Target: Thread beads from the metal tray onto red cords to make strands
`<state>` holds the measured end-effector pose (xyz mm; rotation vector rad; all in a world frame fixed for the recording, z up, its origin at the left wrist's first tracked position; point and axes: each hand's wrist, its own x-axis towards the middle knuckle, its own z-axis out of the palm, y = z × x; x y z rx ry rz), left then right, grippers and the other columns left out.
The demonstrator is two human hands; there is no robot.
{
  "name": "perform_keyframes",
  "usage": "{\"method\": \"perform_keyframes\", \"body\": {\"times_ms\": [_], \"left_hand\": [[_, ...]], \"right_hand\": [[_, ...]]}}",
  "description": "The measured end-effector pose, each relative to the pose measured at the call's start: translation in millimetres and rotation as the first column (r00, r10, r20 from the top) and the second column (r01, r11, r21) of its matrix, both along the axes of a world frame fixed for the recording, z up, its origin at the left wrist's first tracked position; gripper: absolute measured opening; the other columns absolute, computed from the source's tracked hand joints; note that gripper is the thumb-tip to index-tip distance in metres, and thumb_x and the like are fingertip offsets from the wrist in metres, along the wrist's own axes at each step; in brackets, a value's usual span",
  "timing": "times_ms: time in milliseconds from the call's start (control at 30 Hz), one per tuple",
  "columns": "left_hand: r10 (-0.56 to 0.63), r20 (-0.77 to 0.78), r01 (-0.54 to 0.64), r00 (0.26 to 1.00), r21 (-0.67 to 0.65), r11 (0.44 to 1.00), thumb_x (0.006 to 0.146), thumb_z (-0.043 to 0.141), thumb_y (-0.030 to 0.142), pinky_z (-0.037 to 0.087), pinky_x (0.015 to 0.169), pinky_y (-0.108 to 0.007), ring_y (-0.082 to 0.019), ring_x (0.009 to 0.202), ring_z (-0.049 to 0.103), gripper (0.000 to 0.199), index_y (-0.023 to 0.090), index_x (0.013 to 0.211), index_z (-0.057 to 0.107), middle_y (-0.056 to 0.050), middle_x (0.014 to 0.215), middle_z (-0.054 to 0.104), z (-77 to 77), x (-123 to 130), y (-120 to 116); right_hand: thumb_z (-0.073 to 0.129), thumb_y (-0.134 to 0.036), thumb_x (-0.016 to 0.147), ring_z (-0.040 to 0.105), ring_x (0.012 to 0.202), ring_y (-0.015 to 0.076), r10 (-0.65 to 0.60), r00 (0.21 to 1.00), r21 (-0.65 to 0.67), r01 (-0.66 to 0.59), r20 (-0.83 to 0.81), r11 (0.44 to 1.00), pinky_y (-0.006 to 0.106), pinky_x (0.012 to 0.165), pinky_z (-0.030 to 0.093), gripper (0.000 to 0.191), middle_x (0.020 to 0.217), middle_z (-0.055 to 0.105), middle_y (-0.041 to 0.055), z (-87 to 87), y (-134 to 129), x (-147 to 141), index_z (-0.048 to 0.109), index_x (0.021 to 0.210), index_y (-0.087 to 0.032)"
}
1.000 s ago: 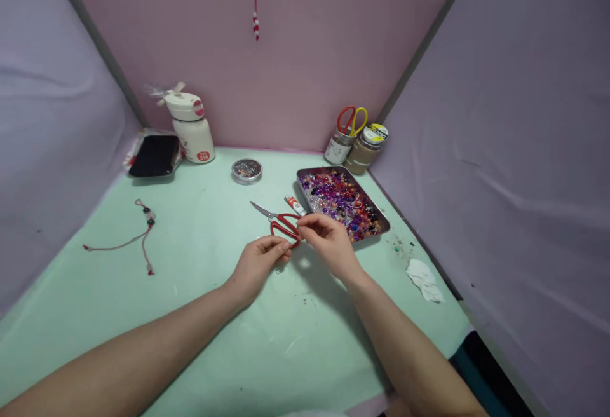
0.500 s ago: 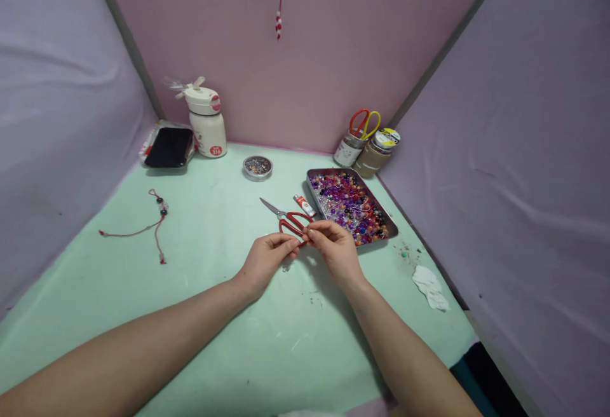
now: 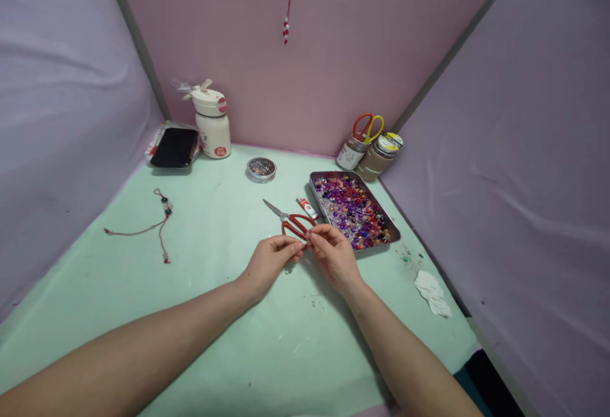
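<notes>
My left hand (image 3: 271, 263) and my right hand (image 3: 335, 259) meet over the middle of the table, thumbs and fingers pinched, fingertips almost touching. What they pinch is too small to make out. Just beyond the fingertips lie scissors (image 3: 286, 217) with red handles, blades pointing to the far left; the right fingers hide part of the handles. A red and white lighter (image 3: 307, 208) is beside them. To the right of it, a metal tray (image 3: 376, 249) holds many purple, red, orange and clear beads. A tiny clear or metallic bit (image 3: 288, 271) lies under the left fingertips.
A red cord bracelet with dark beads (image 3: 165, 207) lies at left. Behind are a phone (image 3: 175, 147), a white bottle (image 3: 214, 134), a round case of small parts (image 3: 261, 170) and two jars (image 3: 351, 153), one holding scissors. Crumpled tissue (image 3: 433, 293) lies at right. A beaded cord (image 3: 288, 7) hangs behind.
The whole view has shifted slightly, so things appear a little farther right and lower. Both hands stay pinched together in nearly the same place, the fingers moving only slightly.
</notes>
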<state>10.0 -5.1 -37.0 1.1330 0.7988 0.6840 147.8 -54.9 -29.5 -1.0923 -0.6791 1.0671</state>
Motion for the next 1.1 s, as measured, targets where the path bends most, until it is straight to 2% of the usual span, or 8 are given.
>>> {"method": "perform_keyframes", "body": {"times_ms": [333,700,1100], "left_hand": [[-0.004,0.024,0.005,1.000,-0.026,1.000,0.070,0.070,0.038,0.042,0.066,-0.026,-0.013,0.065,0.055,0.023,0.015,0.075,0.070,-0.004,0.070,0.065,-1.6,1.5,-0.4],[-0.004,0.003,0.004,1.000,-0.031,0.999,0.069,0.070,0.038,0.042,0.065,-0.025,-0.012,0.065,0.055,0.025,0.014,0.073,0.069,-0.003,0.070,0.065,1.2,0.8,0.0],[-0.003,-0.004,0.003,1.000,-0.026,1.000,0.068,0.070,0.040,0.044,0.067,-0.027,-0.013,0.064,0.056,0.027,0.014,0.073,0.069,-0.004,0.070,0.066,1.9,1.1,-0.3]], "right_hand": [[0.072,-0.024,0.071,0.055,0.065,0.0092,0.040,0.998,-0.007,-0.040,-0.050,0.999,0.024,0.065,0.045,0.011,0.077,0.066,0.0001,1.6,-1.1,-2.2,0.064,0.077,-0.020],[0.074,-0.026,0.071,0.046,0.063,0.0079,0.053,0.997,0.050,-0.049,-0.063,0.998,0.023,0.063,0.040,0.014,0.073,0.056,-0.0029,-7.1,-1.2,-1.9,0.066,0.081,-0.021],[0.075,-0.026,0.069,0.048,0.064,0.0085,0.030,0.998,0.043,-0.028,-0.051,0.999,0.023,0.063,0.041,0.016,0.074,0.057,-0.0026,-6.2,-2.0,-2.6,0.065,0.080,-0.021]]}}
